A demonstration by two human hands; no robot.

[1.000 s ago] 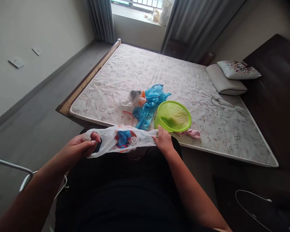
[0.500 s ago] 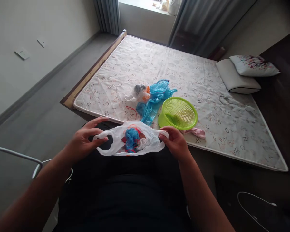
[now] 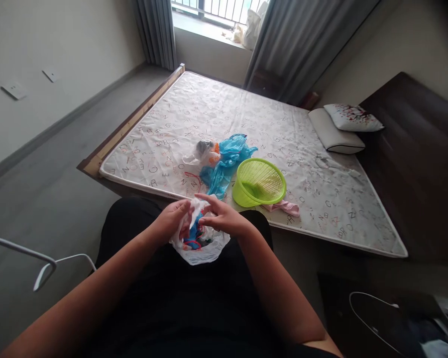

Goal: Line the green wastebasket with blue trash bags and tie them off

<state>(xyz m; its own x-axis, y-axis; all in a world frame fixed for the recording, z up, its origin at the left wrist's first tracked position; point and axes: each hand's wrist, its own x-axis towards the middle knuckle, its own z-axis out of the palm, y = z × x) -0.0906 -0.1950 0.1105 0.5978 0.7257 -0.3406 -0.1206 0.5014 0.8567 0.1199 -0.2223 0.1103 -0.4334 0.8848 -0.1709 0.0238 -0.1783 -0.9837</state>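
Note:
A white plastic bag [image 3: 205,256] rests low between my thighs with its mouth spread. Inside it show crumpled blue plastic [image 3: 192,233] and red strips. At the bag's left rim is my left hand [image 3: 171,219], its fingers closed on the thin film. My right hand [image 3: 224,216] reaches over the right side of the mouth with its fingers stretched and apart. It touches or nearly touches the bag's rim; the exact contact is unclear.
Ahead lies a bed with a letter-print mattress [image 3: 164,119]. On it are blue plastic bags [image 3: 229,154], a clear-and-orange bag [image 3: 207,151], a green basket [image 3: 259,184] tipped over, a pink cloth [image 3: 289,208] and pillows [image 3: 336,132]. White tubing [image 3: 18,246] stands at left.
Both hands have moved inward. The bag, earlier stretched wide by its handles, is now rounder and lower. My right hand has let go of its handle. The view has tilted up.

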